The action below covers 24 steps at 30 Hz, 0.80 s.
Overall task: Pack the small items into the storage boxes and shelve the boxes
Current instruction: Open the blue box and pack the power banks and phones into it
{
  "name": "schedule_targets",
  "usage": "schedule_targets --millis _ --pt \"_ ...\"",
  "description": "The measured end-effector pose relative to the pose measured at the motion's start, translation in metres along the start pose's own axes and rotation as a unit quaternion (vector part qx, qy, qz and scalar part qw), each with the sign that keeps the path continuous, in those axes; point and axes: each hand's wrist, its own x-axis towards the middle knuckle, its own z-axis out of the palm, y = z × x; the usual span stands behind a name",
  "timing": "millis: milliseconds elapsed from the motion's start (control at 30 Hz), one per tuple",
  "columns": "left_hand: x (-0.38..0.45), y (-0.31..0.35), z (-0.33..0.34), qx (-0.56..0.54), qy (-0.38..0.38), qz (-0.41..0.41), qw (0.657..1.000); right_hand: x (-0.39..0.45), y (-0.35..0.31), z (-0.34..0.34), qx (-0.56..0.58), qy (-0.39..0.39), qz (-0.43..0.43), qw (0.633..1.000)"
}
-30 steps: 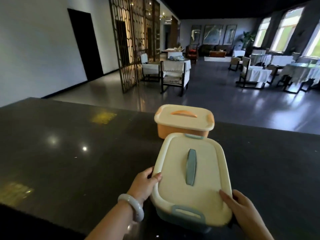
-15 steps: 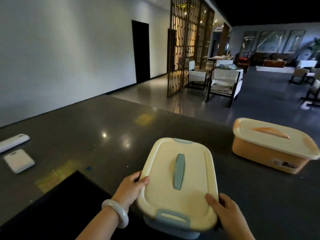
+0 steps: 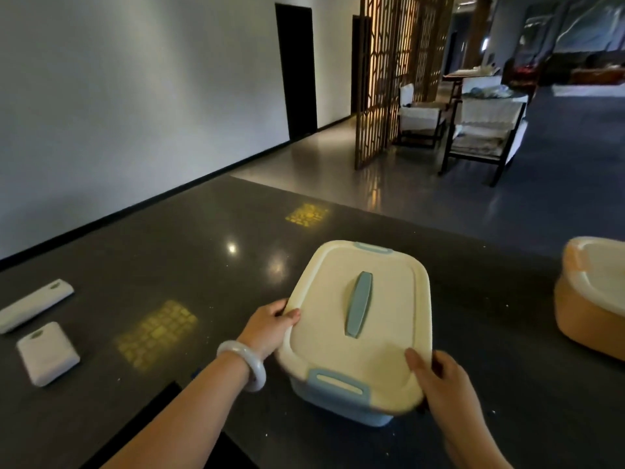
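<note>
A pale blue storage box (image 3: 341, 406) with a cream lid and blue handle sits low in the middle of the view, over the dark counter (image 3: 209, 265). My left hand (image 3: 269, 330) grips the lid's left edge, thumb on top. My right hand (image 3: 446, 384) grips the near right corner of the lid. An orange storage box (image 3: 588, 319) with a cream lid stands on the counter at the right edge, partly cut off. Two small white items lie at the far left: a long one (image 3: 35, 304) and a squarer one (image 3: 49, 353).
The counter's far edge drops to a shiny floor. Beyond it stand a wooden lattice screen (image 3: 389, 72), white-covered chairs (image 3: 483, 130) and a dark doorway (image 3: 297, 69). A black panel (image 3: 148, 421) lies at the counter's near edge by my left forearm.
The view has swung left: the orange box has slid from behind the blue box to the right edge, and the two white items have come into sight. Both hands keep their grip on the blue box.
</note>
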Motion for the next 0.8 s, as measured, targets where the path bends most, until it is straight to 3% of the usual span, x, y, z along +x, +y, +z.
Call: schedule_targets --millis 300,400,467,533,600,667,800 --pt "0.041 -0.005 -0.017 0.054 -0.103 0.019 0.993 -0.011 -0.025 0.018 -0.091 0.013 0.026 0.995" --pt "0.050 -0.001 -0.020 0.190 -0.110 0.083 0.972 -0.027 -0.026 0.022 -0.213 0.113 -0.030 0.970" --pt "0.053 0.003 -0.017 0.284 -0.078 0.184 0.938 -0.038 -0.030 0.030 -0.296 0.154 -0.112 0.936" --pt "0.056 0.005 -0.008 0.361 -0.089 0.287 0.883 -0.048 -0.037 0.045 -0.316 0.094 -0.159 0.931" --pt "0.060 0.003 0.002 0.421 -0.122 0.330 0.836 -0.054 -0.039 0.062 -0.319 0.038 -0.200 0.926" --pt "0.066 -0.002 0.009 0.449 -0.137 0.328 0.820 -0.057 -0.039 0.072 -0.279 0.035 -0.234 0.931" --pt "0.076 -0.008 0.014 0.455 -0.148 0.323 0.816 -0.063 -0.045 0.075 -0.219 0.004 -0.220 0.951"
